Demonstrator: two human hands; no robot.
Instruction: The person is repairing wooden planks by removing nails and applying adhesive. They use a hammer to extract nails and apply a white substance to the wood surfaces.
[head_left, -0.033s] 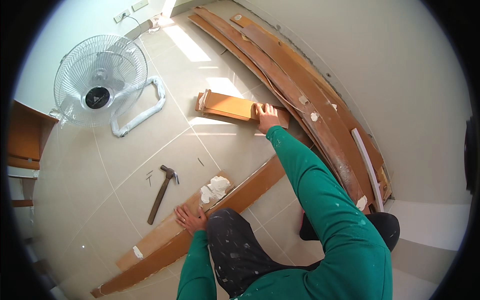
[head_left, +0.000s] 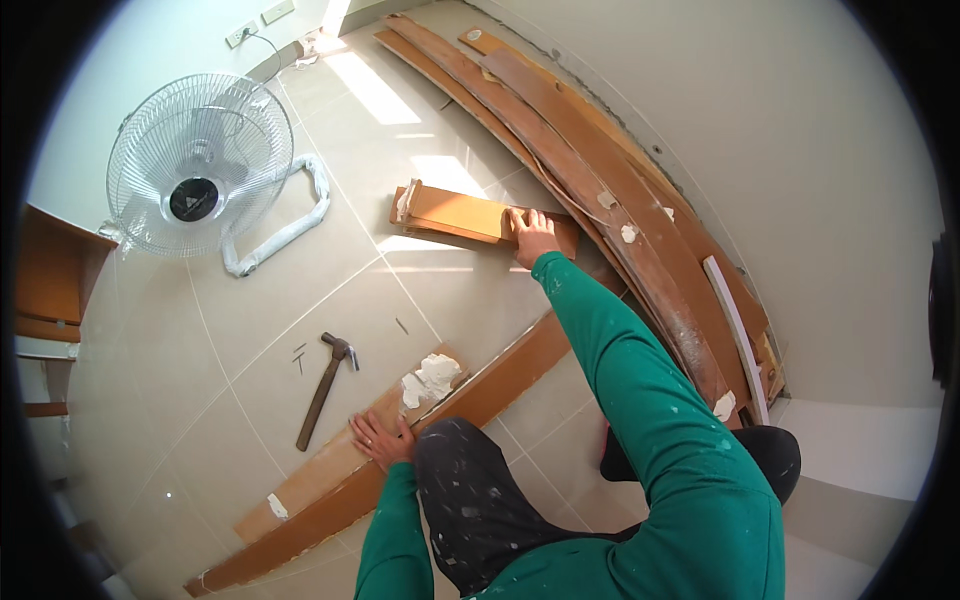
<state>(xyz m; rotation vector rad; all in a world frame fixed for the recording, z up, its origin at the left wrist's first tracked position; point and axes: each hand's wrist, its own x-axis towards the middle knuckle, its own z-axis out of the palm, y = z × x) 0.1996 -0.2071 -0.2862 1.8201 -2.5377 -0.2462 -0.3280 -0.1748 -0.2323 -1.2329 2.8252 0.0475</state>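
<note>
Already the right hand point(head_left: 533, 232) has its grip pinching the near end of a short brown board point(head_left: 470, 214) lying on the tiled floor point(head_left: 300, 290). Meanwhile the left hand point(head_left: 378, 438) is spread flat on a long plank point(head_left: 350, 455) beside a hammer point(head_left: 325, 385); by my judgement the board is grasped but not lifted.

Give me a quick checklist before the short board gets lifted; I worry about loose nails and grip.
1. Right hand on the short wooden board: ok, fingers lie over its right end, though a closed grip cannot be confirmed.
2. Left hand bracing: ok, flat on the long plank by the knee.
3. Hammer out of the way: ok, it lies on the tiles left of the plank, apart from both hands.
4. Loose nails: not ok, small dark pieces lie on the floor near the hammer head.
5. Fan clearance: ok, it stands well left of the board.
6. White lumps on the plank: cannot tell if loose.
</note>
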